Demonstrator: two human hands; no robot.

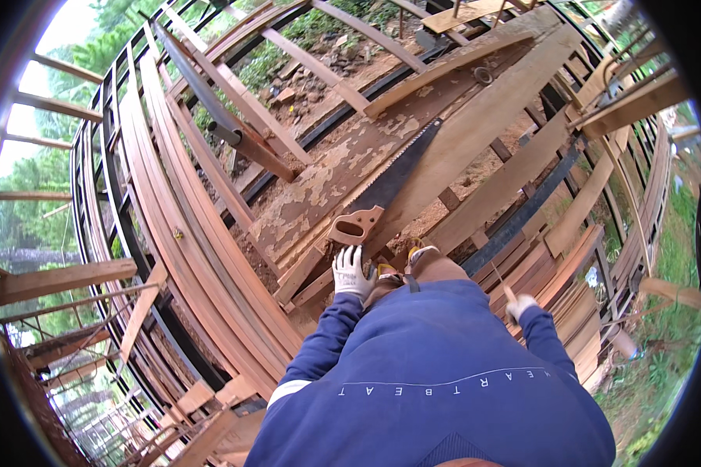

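Note:
My left hand, in a white glove, is open with its fingers stretched forward over the end of a plank. Just beyond its fingertips is the wooden handle of a hand saw; whether they touch it I cannot tell. The dark saw blade lies along a broad pale board, teeth toward the left, tip pointing away to the right. Low on the right, my gloved right hand is closed round a thin tool with a wooden handle; a narrow shaft sticks out ahead, its kind unclear.
Long reddish planks run along the left over a black metal frame. A dark pipe slants across the beams. Stacked boards lie by my right hand. Gaps between beams show rubble below.

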